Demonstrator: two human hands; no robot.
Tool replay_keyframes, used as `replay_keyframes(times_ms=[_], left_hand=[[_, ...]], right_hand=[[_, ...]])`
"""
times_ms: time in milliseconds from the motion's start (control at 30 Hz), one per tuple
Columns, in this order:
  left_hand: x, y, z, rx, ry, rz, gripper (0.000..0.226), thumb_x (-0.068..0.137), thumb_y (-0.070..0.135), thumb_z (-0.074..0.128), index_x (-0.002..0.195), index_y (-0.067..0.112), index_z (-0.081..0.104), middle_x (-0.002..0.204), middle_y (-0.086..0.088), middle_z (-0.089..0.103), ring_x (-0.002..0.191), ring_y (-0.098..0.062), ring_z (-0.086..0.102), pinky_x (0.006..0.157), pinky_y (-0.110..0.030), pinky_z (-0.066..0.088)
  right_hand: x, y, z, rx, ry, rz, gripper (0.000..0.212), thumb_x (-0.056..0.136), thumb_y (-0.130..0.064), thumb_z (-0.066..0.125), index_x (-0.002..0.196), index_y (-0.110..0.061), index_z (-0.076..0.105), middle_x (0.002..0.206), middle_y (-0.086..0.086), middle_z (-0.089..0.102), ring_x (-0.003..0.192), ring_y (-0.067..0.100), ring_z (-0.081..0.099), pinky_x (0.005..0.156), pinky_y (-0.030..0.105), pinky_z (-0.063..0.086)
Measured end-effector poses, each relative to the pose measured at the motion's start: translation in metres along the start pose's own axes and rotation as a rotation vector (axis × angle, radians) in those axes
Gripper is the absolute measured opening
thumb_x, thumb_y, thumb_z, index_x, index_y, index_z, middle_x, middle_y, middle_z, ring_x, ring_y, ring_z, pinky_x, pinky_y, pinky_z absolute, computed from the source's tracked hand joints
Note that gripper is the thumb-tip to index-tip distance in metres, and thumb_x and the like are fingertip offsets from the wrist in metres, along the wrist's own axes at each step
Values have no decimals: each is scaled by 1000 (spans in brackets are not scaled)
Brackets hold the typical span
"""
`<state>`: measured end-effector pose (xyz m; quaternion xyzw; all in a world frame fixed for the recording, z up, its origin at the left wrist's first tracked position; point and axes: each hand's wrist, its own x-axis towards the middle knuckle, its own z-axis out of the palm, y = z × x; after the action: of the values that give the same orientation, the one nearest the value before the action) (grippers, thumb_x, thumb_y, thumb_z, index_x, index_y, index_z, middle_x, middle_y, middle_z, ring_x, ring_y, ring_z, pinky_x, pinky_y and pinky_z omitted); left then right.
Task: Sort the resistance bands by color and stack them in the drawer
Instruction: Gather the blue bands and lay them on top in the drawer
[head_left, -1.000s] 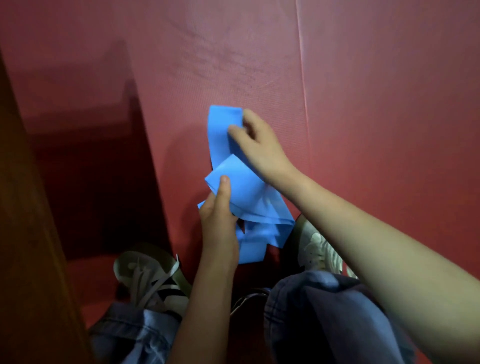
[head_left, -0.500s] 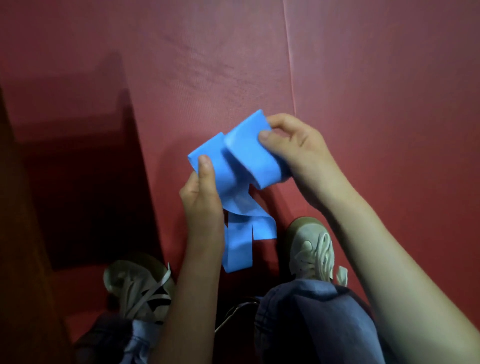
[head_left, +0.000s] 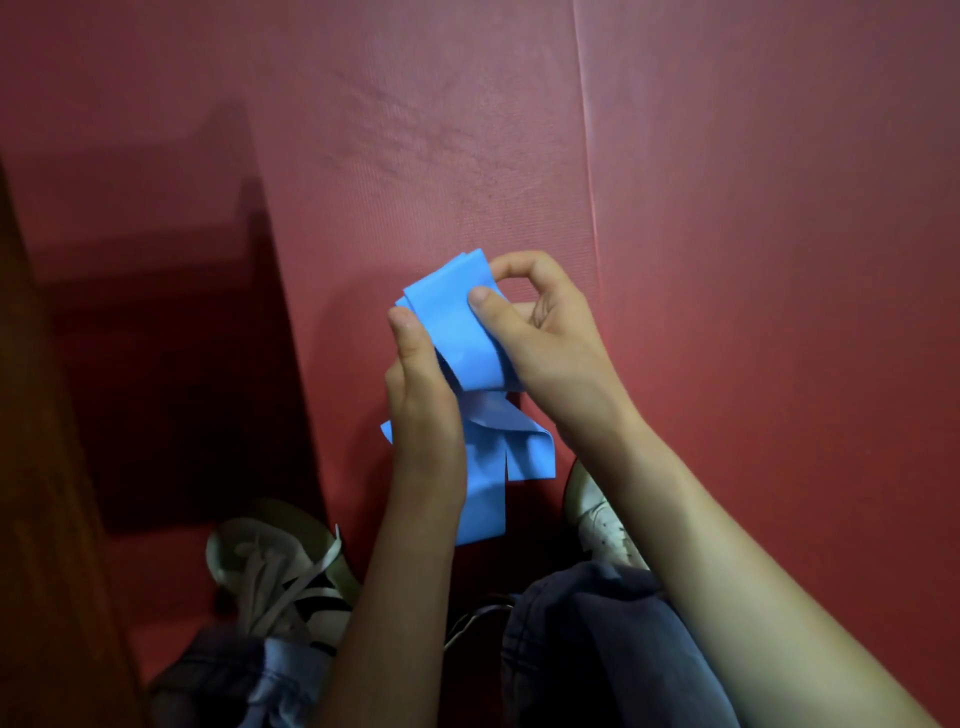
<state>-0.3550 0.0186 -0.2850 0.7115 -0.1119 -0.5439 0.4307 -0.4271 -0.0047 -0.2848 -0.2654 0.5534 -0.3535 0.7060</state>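
A blue resistance band is held above a red mat, folded into a flat bundle at its top. My left hand grips the bundle's left side, thumb along the edge. On the right, my right hand pinches the folded part between thumb and curled fingers. Loose ends of the band hang down below both hands. No drawer and no other bands are in view.
My two feet in light sneakers and jeans-clad knees fill the bottom of the view. A dark wooden piece of furniture runs along the left edge. A seam in the mat runs upward at right.
The band has been lifted off the mat and folded over itself into a tighter bundle. Both hands have drawn closer together around it.
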Motion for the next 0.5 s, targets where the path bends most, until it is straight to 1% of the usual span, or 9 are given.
replay_keyframes(times_ms=[67, 100, 133, 200, 267, 333, 400, 433, 500], left_hand=[[0, -1, 0, -1, -59, 20, 32, 95, 34, 34, 84, 20, 60, 73, 11, 66, 68, -1, 62, 65, -13, 50], [0, -2, -1, 3, -81, 45, 24, 92, 32, 43, 81, 20, 60, 72, 9, 66, 67, -3, 62, 65, -15, 51], [0, -2, -2, 4, -85, 66, 18, 86, 31, 48, 77, 20, 60, 71, 8, 65, 66, -5, 61, 64, -16, 50], [3, -3, -4, 3, -76, 95, 17, 79, 31, 45, 73, 20, 58, 70, 4, 62, 66, -9, 59, 63, -19, 50], [4, 2, -5, -15, -54, 132, 18, 82, 30, 44, 74, 20, 56, 71, 2, 61, 70, -13, 58, 65, -23, 49], [5, 12, -6, -50, -49, 177, 20, 89, 27, 42, 77, 20, 56, 68, 8, 63, 68, -8, 59, 63, -19, 50], [5, 25, -5, -100, -75, 212, 20, 87, 28, 41, 76, 22, 56, 70, 8, 63, 68, -6, 59, 64, -18, 50], [4, 32, -5, -119, -84, 233, 19, 85, 30, 40, 76, 22, 55, 74, 5, 61, 71, -7, 57, 65, -19, 49], [3, 45, -3, -151, -104, 291, 19, 84, 31, 39, 76, 23, 54, 78, 2, 59, 74, -8, 56, 68, -19, 49]], right_hand=[[1, 3, -1, -41, 17, -26, 18, 89, -5, 51, 82, -21, 47, 53, -1, 60, 48, 12, 55, 48, 23, 46], [2, 5, -1, -75, 17, -40, 18, 89, -6, 52, 82, -22, 46, 52, -2, 59, 48, 13, 53, 47, 23, 44], [2, 5, -1, -109, 13, -50, 18, 88, -8, 53, 83, -24, 46, 50, -5, 58, 47, 11, 51, 46, 22, 42], [3, 7, -2, -152, -5, -69, 18, 85, -15, 57, 85, -27, 44, 46, -7, 54, 44, 8, 48, 45, 20, 38], [2, 7, -2, -181, -42, -81, 20, 78, -24, 58, 88, -31, 42, 54, -4, 58, 47, 10, 51, 48, 21, 39], [2, 5, -3, -234, -77, -113, 23, 75, -26, 59, 89, -32, 41, 63, -2, 62, 53, 9, 55, 54, 23, 41], [2, 2, -7, -275, -80, -143, 24, 75, -26, 60, 90, -32, 42, 68, 0, 63, 61, 15, 57, 59, 30, 44], [3, 1, -10, -355, -79, -176, 22, 75, -28, 60, 90, -31, 44, 71, -1, 63, 65, 17, 58, 63, 31, 45], [5, 2, -19, -665, -109, -256, 17, 74, -39, 59, 86, -29, 53, 71, -8, 59, 67, 6, 52, 65, 23, 41]])
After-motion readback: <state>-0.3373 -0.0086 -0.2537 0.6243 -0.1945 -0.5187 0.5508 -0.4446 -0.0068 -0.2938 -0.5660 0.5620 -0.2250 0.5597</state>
